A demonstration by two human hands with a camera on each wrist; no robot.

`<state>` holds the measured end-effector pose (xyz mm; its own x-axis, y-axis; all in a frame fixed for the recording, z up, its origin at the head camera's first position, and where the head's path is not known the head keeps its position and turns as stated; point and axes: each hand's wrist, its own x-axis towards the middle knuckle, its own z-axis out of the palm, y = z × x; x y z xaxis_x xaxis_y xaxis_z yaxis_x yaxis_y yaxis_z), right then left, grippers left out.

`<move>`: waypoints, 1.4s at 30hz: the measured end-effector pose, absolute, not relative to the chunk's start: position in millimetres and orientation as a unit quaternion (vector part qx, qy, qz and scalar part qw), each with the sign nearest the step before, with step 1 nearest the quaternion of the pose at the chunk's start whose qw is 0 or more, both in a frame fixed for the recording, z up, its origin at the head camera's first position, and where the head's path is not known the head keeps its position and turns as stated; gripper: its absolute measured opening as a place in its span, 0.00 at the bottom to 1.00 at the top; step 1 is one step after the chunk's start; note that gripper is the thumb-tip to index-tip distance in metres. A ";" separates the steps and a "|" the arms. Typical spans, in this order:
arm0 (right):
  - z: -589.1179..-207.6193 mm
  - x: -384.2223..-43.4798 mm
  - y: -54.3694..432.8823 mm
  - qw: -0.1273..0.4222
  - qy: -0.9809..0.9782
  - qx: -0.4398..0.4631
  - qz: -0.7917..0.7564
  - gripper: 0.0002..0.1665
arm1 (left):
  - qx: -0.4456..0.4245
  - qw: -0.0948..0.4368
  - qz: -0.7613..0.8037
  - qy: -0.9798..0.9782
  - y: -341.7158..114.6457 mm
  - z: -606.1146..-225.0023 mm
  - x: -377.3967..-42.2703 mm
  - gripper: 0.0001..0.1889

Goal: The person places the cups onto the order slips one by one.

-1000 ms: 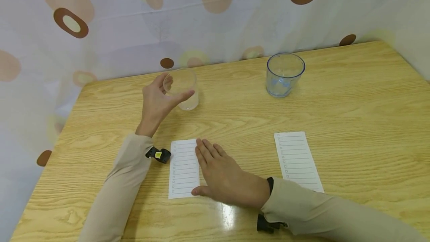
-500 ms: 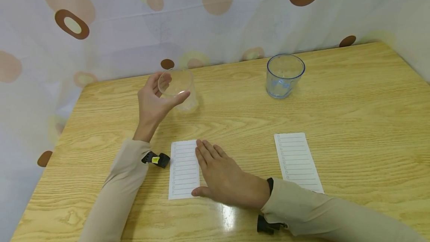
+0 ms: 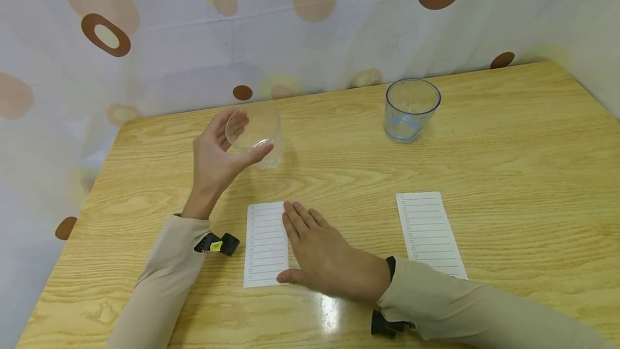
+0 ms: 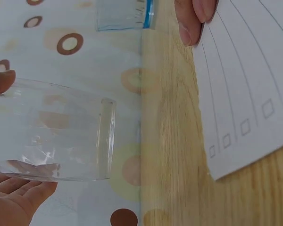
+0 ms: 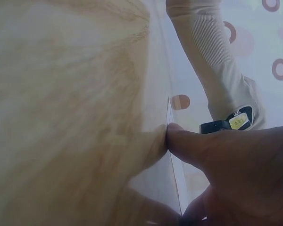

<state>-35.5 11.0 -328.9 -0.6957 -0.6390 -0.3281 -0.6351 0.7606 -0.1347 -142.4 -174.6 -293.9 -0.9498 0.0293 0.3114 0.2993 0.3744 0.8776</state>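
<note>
My left hand [image 3: 215, 152] grips a clear glass [image 3: 268, 147] between the thumb and the other fingers, near its rim. In the left wrist view the clear glass [image 4: 61, 136] has its base apart from the wooden tabletop [image 4: 172, 141], so it is held in the air. A white lined checklist sheet [image 3: 263, 246] lies on the table in front of it. Across its right edge my right hand [image 3: 324, 255] rests flat, palm down, fingers straight and together, thumb out to the side. The right wrist view shows that thumb [image 5: 188, 141] touching the paper's edge.
A blue-rimmed glass [image 3: 409, 117] stands upright at the back of the table, right of centre. Another lined checklist sheet [image 3: 431, 233] lies in front of it, partly hidden by the right sleeve [image 3: 436, 295]. A patterned curtain [image 3: 194, 42] hangs behind the table.
My left hand, with the clear glass, has shifted slightly left and nearer to me. The right hand, both sheets and the blue-rimmed glass have stayed in place.
</note>
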 end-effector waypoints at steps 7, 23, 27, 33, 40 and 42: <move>-329.4 -36.6 11.5 0.186 0.920 -0.345 -0.013 0.58 | -0.102 0.120 -0.551 -0.820 -178.1 -294.9 -137.0 0.37; -329.9 -37.7 12.6 0.194 0.919 -0.343 -0.031 0.58 | -0.103 0.125 -0.553 -0.817 -183.0 -299.0 -130.4 0.38; -330.8 -38.1 12.3 0.191 0.920 -0.341 -0.037 0.59 | -0.107 0.123 -0.558 -0.814 -183.8 -298.9 -126.9 0.37; -331.0 -37.8 11.5 0.186 0.920 -0.343 -0.036 0.59 | -0.105 0.119 -0.559 -0.813 -188.3 -296.4 -118.4 0.38; -331.3 -37.6 12.5 0.179 0.921 -0.344 -0.037 0.59 | -0.105 0.112 -0.561 -0.813 -194.6 -294.4 -106.9 0.38; -331.0 -37.5 12.5 0.180 0.921 -0.344 -0.037 0.59 | -0.106 0.114 -0.562 -0.812 -196.7 -294.6 -103.1 0.38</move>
